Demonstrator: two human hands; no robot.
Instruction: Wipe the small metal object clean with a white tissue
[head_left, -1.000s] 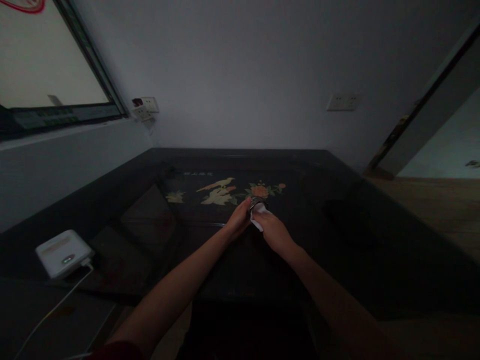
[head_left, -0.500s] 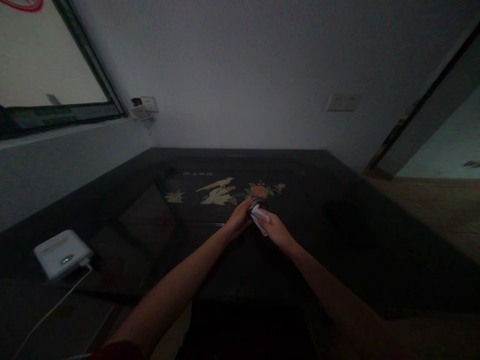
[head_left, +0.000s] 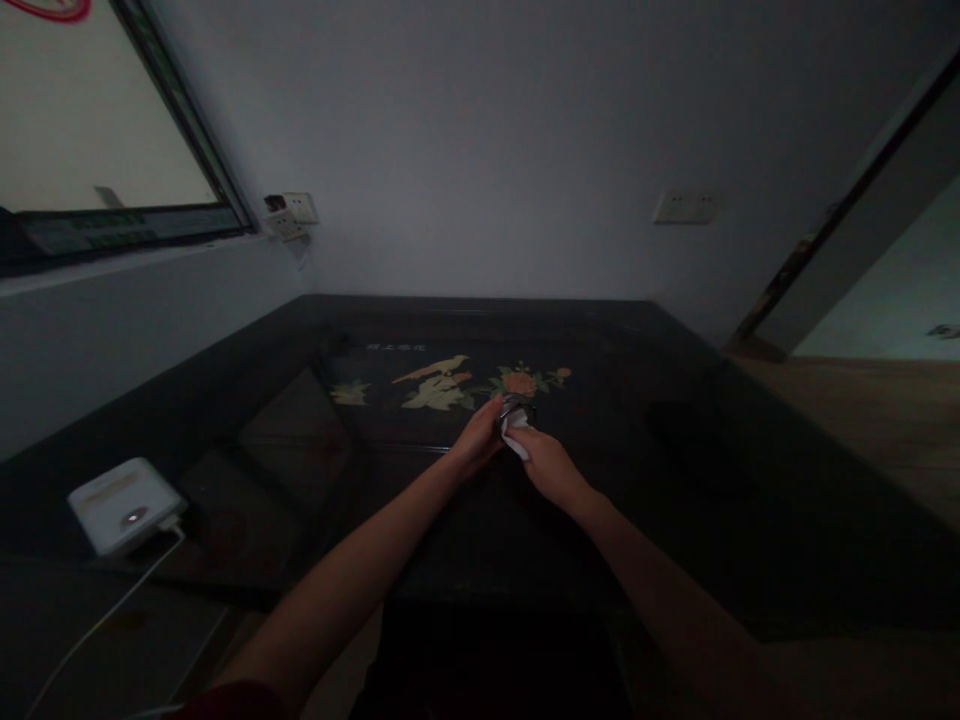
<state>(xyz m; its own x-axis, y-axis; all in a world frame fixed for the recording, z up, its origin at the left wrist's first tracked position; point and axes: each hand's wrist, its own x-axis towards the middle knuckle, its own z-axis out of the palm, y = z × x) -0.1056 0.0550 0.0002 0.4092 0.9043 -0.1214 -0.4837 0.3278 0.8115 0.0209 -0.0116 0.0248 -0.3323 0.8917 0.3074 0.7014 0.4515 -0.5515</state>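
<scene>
black table [head_left: 615,360] below, left hand [head_left: 478,438] grips object [head_left: 516,402], right hand [head_left: 553,468] clutching tissue [head_left: 516,420] shifted inward.

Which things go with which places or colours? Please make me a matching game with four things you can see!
Column one:
1. white cloth
2. small shiny thing
3. white box
4. big flower design

Column two:
A. at the far left, apart from both hands
B. orange, on the dark tabletop
C. held by the right hand
D. held by the left hand

Right pairs: 1-C, 2-D, 3-A, 4-B.
</scene>
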